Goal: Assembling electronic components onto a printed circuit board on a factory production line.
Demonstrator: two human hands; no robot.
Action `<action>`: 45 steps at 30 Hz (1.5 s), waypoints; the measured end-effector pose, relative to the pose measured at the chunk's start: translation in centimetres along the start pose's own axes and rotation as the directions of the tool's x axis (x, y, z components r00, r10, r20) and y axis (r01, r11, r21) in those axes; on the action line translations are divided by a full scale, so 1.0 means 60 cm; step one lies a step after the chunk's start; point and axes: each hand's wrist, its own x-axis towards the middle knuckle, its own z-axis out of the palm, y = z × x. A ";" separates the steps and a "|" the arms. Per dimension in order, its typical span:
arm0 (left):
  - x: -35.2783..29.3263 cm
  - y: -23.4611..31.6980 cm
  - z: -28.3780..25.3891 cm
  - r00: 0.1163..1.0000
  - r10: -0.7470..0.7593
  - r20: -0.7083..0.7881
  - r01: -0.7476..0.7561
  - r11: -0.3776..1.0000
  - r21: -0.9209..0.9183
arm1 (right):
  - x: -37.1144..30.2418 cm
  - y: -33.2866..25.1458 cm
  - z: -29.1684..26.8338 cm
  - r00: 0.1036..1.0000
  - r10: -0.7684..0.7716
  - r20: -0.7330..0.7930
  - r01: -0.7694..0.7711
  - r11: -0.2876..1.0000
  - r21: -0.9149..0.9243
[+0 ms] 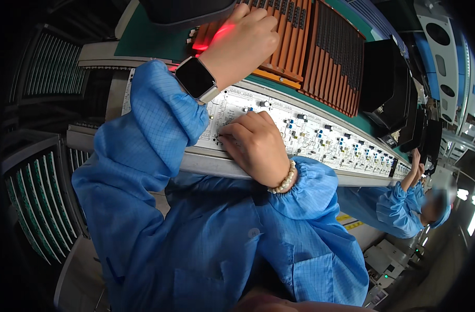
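Note:
My left hand [244, 39], with a dark-faced watch [196, 77] on its wrist, reaches over the far orange parts rack [288, 49]. Its fingers curl down among the slots, which hides the fingertips and anything in them. Red light falls along its thumb side. Nearer to me, my right hand [259, 148], wearing a bead bracelet [286, 179], rests on a white circuit board [235, 104]. Thumb and fingers come together in a pinch at the board's surface; whatever lies between them is too small to make out. Capacitors and blue parts stand on the board around it.
A second brown rack [334, 62] holds rows of black parts. Black bins [388, 93] stand to its right, and a dark container [188, 10] at the far edge. Slotted board racks [40, 200] stand at left. A co-worker's hand [414, 165] is at the line's right end.

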 end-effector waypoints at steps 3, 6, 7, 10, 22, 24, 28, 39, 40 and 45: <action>0.003 0.006 -0.007 0.997 -0.023 0.074 0.018 0.997 0.069 | 0.001 -0.002 -0.001 1.000 0.002 0.011 -0.002 1.000 0.001; 0.001 0.005 -0.004 0.999 0.004 0.036 -0.007 0.995 0.103 | 0.005 -0.004 -0.002 1.000 0.002 0.010 -0.002 1.000 0.009; 0.001 0.004 -0.004 0.999 0.001 0.036 -0.005 0.995 0.103 | 0.006 -0.005 -0.004 1.000 0.002 0.024 -0.002 1.000 -0.005; 0.002 0.002 -0.005 0.999 -0.008 0.041 0.006 0.999 0.049 | 0.008 -0.007 -0.005 0.999 0.011 0.043 -0.010 1.000 -0.021; 0.001 0.005 -0.001 1.000 0.002 0.019 -0.004 0.994 0.106 | 0.012 -0.012 -0.007 0.997 0.045 0.067 -0.042 0.998 -0.040; 0.001 0.005 0.000 1.000 0.015 0.014 -0.017 0.990 0.138 | 0.012 -0.012 -0.006 0.996 0.050 0.076 -0.046 0.998 -0.053; 0.001 0.007 -0.003 0.999 -0.011 0.032 0.007 0.994 0.106 | 0.011 -0.013 -0.006 0.996 0.051 0.079 -0.047 0.998 -0.047; 0.000 0.005 0.001 0.999 -0.021 0.038 0.016 0.994 0.112 | 0.009 -0.015 -0.005 0.994 0.078 0.081 -0.075 0.996 -0.040; 0.002 0.005 -0.008 0.999 -0.020 0.038 0.016 0.994 0.111 | 0.010 -0.018 -0.004 0.993 0.090 0.082 -0.085 0.994 -0.062; 0.006 0.006 -0.023 1.000 0.015 -0.013 -0.014 0.998 0.060 | 0.014 -0.031 -0.003 0.988 0.120 0.097 -0.104 0.983 -0.153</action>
